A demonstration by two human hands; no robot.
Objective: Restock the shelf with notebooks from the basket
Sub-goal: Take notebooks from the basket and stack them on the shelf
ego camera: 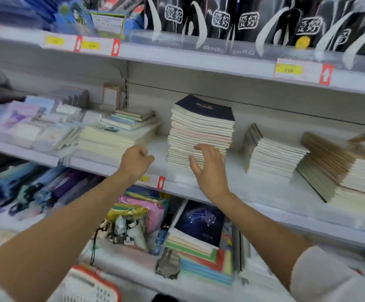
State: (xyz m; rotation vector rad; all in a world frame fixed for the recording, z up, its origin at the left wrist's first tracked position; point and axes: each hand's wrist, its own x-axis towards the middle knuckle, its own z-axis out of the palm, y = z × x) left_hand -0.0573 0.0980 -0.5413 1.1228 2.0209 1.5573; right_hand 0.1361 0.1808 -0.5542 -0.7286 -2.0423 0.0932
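Observation:
A tall stack of notebooks [201, 127] with a dark blue top cover stands on the middle white shelf [262, 188]. My right hand [208, 168] reaches up in front of the stack's lower right part, fingers spread and straight, fingertips at the page edges. My left hand [136, 163] hovers left of the stack above the shelf edge, fingers curled into a loose fist that holds nothing. A red and white basket [90, 285] shows at the bottom edge, below my left forearm.
Lower notebook stacks [273, 155] and a slanted brown-covered pile [338, 168] stand to the right. Cream notebooks [114, 136] and pastel pads [35, 125] lie to the left. A starry notebook [201, 223] tops coloured stacks on the lower shelf. Black packs hang above.

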